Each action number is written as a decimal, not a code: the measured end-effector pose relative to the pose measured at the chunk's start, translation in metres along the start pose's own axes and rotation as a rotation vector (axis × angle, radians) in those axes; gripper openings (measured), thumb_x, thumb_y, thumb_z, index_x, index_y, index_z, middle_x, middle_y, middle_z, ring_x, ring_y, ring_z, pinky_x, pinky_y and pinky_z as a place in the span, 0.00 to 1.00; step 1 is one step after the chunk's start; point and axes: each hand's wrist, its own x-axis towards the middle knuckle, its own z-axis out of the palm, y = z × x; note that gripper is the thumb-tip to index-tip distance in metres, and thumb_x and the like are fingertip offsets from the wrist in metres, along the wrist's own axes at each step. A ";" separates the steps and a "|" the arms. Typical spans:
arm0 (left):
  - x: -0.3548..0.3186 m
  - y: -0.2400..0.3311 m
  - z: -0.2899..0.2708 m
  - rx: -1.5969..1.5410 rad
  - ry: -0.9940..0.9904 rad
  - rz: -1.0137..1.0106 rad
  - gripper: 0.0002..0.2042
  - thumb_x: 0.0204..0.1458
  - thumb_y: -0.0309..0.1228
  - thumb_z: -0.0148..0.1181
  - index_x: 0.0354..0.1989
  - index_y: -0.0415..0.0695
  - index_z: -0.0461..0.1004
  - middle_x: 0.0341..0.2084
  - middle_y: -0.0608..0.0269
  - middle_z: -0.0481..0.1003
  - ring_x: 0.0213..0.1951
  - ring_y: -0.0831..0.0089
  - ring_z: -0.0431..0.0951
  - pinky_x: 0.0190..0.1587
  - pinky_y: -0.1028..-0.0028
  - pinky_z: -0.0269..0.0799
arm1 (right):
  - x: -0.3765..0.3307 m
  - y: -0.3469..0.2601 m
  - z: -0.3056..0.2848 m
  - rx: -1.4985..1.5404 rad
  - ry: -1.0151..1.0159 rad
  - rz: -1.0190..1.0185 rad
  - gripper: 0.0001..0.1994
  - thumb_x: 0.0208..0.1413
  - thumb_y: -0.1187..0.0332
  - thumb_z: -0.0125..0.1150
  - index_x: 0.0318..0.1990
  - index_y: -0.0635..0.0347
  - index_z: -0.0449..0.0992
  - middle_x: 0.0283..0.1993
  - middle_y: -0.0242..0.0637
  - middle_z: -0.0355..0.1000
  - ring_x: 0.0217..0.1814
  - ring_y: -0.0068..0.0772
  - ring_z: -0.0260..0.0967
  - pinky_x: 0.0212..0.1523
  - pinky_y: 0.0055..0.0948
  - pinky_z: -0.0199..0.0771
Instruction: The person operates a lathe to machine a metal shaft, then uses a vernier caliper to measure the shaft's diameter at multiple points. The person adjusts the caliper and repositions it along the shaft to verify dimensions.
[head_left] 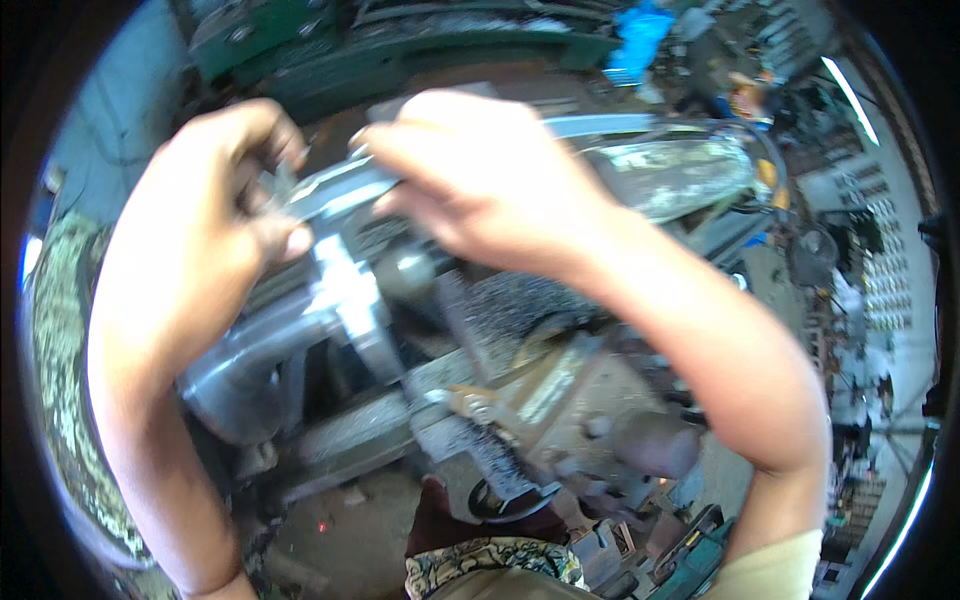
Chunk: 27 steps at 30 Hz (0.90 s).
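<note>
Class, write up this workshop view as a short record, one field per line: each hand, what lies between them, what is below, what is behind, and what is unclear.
Left hand: fingers curled, left hand at the left end of the bar
Right hand: thumb and fingers at the bar, right hand reaching across from the right
Between hands: the bar, shiny metal
Below: shiny cylinder, nearer the person
Behind: green machine, blue plastic
Unclear: how firmly either hand grips; blurred

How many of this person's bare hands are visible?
2: the left hand left of a shiny metal piece, the right hand at its right. Some fingers are hidden.
</note>
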 end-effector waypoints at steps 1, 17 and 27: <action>0.000 0.006 -0.001 -0.024 -0.018 -0.073 0.18 0.41 0.14 0.67 0.42 0.37 0.73 0.21 0.61 0.73 0.25 0.74 0.75 0.32 0.72 0.69 | 0.001 0.000 -0.001 0.025 -0.014 0.004 0.19 0.49 0.69 0.74 0.47 0.61 0.76 0.33 0.42 0.71 0.38 0.51 0.74 0.37 0.44 0.76; -0.001 0.015 -0.002 -0.033 -0.052 -0.080 0.15 0.41 0.15 0.71 0.40 0.33 0.76 0.26 0.45 0.78 0.32 0.57 0.82 0.40 0.63 0.75 | -0.001 -0.005 -0.004 0.091 -0.076 0.067 0.12 0.50 0.71 0.72 0.41 0.62 0.78 0.32 0.43 0.72 0.36 0.52 0.75 0.36 0.44 0.77; 0.000 0.019 0.001 0.006 -0.081 -0.137 0.17 0.48 0.12 0.67 0.46 0.33 0.73 0.23 0.59 0.78 0.27 0.76 0.79 0.31 0.76 0.73 | -0.001 -0.006 -0.003 0.051 -0.013 0.022 0.16 0.47 0.75 0.77 0.45 0.66 0.80 0.33 0.43 0.75 0.32 0.46 0.75 0.33 0.36 0.75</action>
